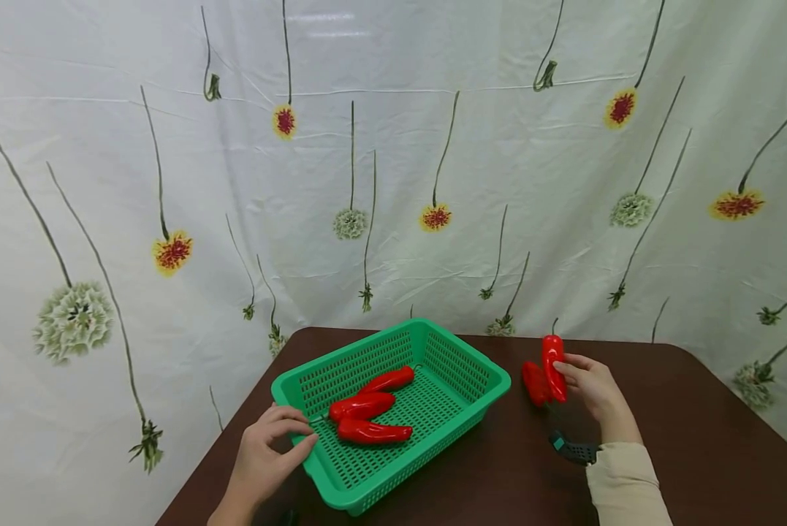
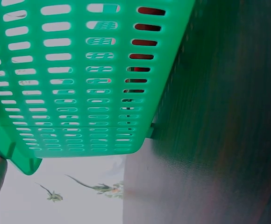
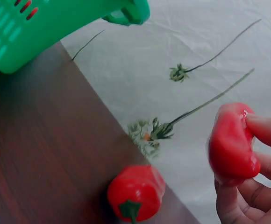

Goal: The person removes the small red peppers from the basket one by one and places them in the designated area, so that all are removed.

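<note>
A red chili pepper is held upright, stem up, between the thumb and fingers of my right hand. Just behind it, a second red pepper lies on the table; in the right wrist view this pepper shows its green stem end. My left hand grips the near left rim of a green plastic basket, thumb and index fingertip over the edge. Inside the basket lie three glossy red peppers. The left wrist view shows mostly the slotted basket wall.
The dark brown table ends at a far edge close to a white flower-print curtain. A dark strap with a teal end is at my right wrist.
</note>
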A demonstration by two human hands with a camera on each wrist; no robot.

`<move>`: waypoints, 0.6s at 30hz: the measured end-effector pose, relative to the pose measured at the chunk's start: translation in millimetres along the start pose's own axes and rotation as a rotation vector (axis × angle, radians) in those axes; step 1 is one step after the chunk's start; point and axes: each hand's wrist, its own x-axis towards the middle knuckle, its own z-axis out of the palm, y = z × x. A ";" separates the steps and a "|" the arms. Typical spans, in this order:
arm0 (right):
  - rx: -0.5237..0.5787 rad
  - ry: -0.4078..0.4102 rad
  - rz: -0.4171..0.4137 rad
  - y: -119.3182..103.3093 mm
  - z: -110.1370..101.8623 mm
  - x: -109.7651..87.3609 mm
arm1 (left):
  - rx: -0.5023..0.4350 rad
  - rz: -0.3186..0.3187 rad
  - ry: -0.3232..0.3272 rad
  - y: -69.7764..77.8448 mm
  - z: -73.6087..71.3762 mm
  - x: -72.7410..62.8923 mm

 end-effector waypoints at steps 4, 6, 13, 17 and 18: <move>0.048 0.036 0.029 6.7 -0.1 2.6 | -0.001 0.010 0.005 -1.2 0.3 0.0; 0.068 0.065 0.035 10.2 0.4 4.0 | -0.001 0.011 0.006 -1.5 0.4 0.0; 0.046 0.216 0.057 24.5 3.0 9.9 | 0.004 -0.001 0.002 0.4 0.1 0.0; 0.007 0.327 0.063 32.3 7.8 12.2 | 0.007 -0.008 0.002 1.5 0.1 0.2; 0.000 0.358 0.068 34.2 9.2 12.3 | 0.007 -0.009 0.002 1.6 0.1 0.2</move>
